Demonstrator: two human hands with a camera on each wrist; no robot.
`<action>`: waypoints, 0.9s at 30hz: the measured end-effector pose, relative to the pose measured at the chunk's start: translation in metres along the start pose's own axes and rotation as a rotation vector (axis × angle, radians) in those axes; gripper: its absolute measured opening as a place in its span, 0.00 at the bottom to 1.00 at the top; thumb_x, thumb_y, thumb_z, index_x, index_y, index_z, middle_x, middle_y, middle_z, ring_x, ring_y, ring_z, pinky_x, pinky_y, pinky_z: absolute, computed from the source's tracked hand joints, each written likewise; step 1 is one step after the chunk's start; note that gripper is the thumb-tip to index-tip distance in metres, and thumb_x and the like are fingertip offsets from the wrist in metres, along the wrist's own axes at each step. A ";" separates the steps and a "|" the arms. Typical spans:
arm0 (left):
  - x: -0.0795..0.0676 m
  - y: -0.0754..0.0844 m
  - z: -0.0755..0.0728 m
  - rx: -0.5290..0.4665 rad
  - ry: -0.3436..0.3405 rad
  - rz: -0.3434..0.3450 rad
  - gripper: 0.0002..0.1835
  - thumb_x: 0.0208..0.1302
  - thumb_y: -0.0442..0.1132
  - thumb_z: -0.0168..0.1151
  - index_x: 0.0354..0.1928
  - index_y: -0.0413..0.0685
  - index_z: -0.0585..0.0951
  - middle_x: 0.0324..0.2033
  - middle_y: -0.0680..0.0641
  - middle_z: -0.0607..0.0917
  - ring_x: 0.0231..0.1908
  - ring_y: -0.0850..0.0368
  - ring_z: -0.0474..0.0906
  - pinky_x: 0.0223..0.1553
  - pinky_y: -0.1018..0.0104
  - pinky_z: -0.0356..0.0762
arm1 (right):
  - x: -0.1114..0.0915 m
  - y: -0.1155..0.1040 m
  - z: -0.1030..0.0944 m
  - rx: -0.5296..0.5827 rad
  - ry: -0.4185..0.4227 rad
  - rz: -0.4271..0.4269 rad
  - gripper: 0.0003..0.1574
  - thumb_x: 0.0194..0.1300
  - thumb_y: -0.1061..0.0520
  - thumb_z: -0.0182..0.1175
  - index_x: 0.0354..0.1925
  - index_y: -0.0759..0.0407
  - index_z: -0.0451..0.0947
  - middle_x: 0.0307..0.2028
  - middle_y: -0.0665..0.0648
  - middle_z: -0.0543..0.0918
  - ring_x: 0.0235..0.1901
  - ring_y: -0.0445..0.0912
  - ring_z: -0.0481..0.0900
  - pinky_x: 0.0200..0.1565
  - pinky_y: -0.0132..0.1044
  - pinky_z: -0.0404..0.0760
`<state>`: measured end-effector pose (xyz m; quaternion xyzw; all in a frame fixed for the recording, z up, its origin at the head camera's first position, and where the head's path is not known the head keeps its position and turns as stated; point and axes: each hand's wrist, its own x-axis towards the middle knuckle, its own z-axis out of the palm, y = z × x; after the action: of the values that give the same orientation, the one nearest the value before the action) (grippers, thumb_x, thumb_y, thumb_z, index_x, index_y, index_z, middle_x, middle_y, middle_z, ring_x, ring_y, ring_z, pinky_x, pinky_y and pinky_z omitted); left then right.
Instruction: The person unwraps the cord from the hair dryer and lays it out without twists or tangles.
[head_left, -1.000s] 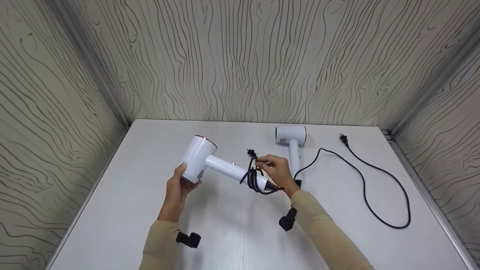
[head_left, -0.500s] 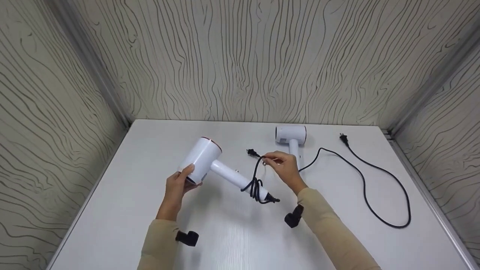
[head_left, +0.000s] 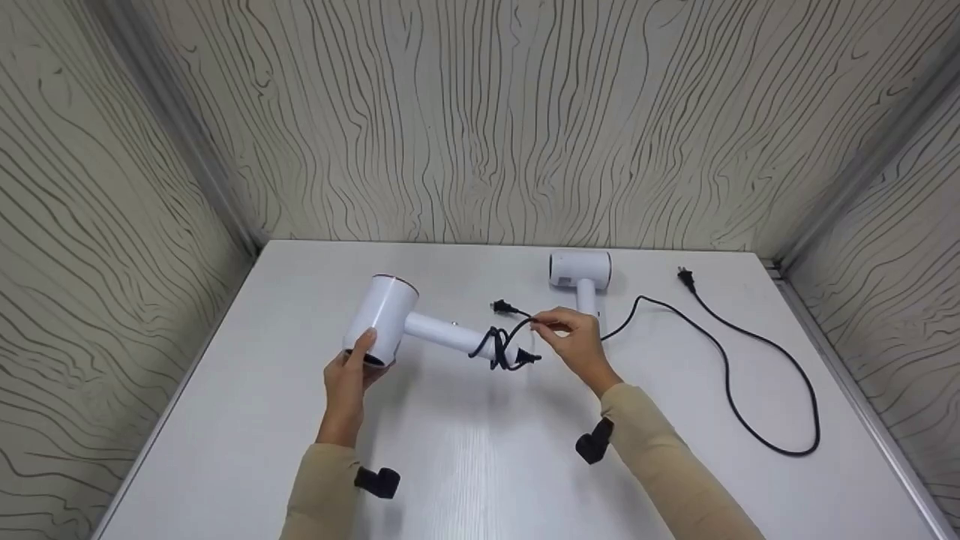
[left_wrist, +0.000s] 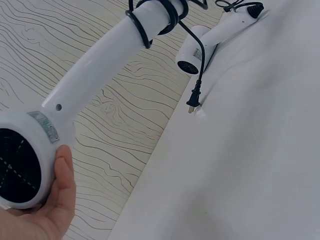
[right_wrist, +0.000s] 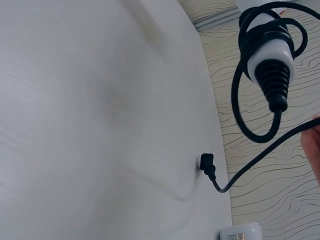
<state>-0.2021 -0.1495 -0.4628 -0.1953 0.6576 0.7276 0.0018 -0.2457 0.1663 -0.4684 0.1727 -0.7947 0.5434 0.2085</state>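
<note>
My left hand [head_left: 347, 386] grips the barrel of a white hair dryer [head_left: 386, 315], thumb on the near side, and holds it above the table. The dryer's handle points right, with its black cord [head_left: 498, 349] wound in several loops around the handle's end. Between thumb and fingertips my right hand [head_left: 574, 341] pinches the cord a short way from the plug [head_left: 502, 307]. In the left wrist view the plug [left_wrist: 193, 100] dangles from the cord. The right wrist view shows the loops around the ribbed cord sleeve [right_wrist: 274, 82] and only a bit of the right hand [right_wrist: 312, 147].
A second white hair dryer [head_left: 581, 270] lies at the back of the white table [head_left: 450, 465], its handle partly hidden behind my right hand. Its unwound black cord [head_left: 727, 360] curves over the right side to a plug [head_left: 686, 278]. Patterned walls [head_left: 480, 120] enclose the table.
The right hand has drawn the plug end of the cord away from the handle, moving slightly right. The dryer dipped, then came up and left, and its loops look looser.
</note>
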 end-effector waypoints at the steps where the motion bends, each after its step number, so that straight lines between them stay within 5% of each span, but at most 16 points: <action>1: 0.000 0.000 -0.001 -0.020 0.008 -0.002 0.38 0.65 0.58 0.55 0.65 0.33 0.66 0.57 0.38 0.75 0.39 0.64 0.82 0.45 0.72 0.83 | -0.001 -0.001 0.000 -0.008 0.003 -0.006 0.07 0.50 0.73 0.67 0.30 0.67 0.86 0.28 0.65 0.87 0.29 0.33 0.83 0.36 0.19 0.81; 9: 0.001 0.003 -0.004 -0.137 0.046 -0.008 0.41 0.66 0.60 0.52 0.68 0.34 0.62 0.59 0.38 0.72 0.40 0.66 0.81 0.47 0.72 0.83 | -0.007 -0.007 -0.001 -0.050 0.021 -0.023 0.07 0.48 0.79 0.65 0.28 0.74 0.83 0.26 0.69 0.85 0.29 0.35 0.83 0.36 0.21 0.83; 16: 0.001 0.008 -0.006 -0.203 0.071 -0.008 0.41 0.66 0.62 0.50 0.69 0.36 0.60 0.57 0.40 0.72 0.37 0.66 0.82 0.44 0.76 0.82 | -0.016 0.014 -0.002 -0.077 0.005 -0.008 0.10 0.48 0.76 0.67 0.28 0.66 0.85 0.27 0.63 0.87 0.29 0.34 0.82 0.35 0.26 0.84; 27: 0.001 0.013 -0.004 -0.324 -0.003 -0.033 0.38 0.69 0.64 0.42 0.71 0.46 0.55 0.55 0.45 0.70 0.40 0.63 0.82 0.49 0.73 0.81 | -0.033 0.025 0.004 -0.256 -0.176 -0.089 0.05 0.53 0.71 0.67 0.29 0.63 0.85 0.28 0.63 0.87 0.29 0.49 0.86 0.34 0.36 0.86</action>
<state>-0.2049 -0.1556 -0.4506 -0.2028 0.5283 0.8243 -0.0169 -0.2305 0.1726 -0.5070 0.2267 -0.8642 0.4107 0.1822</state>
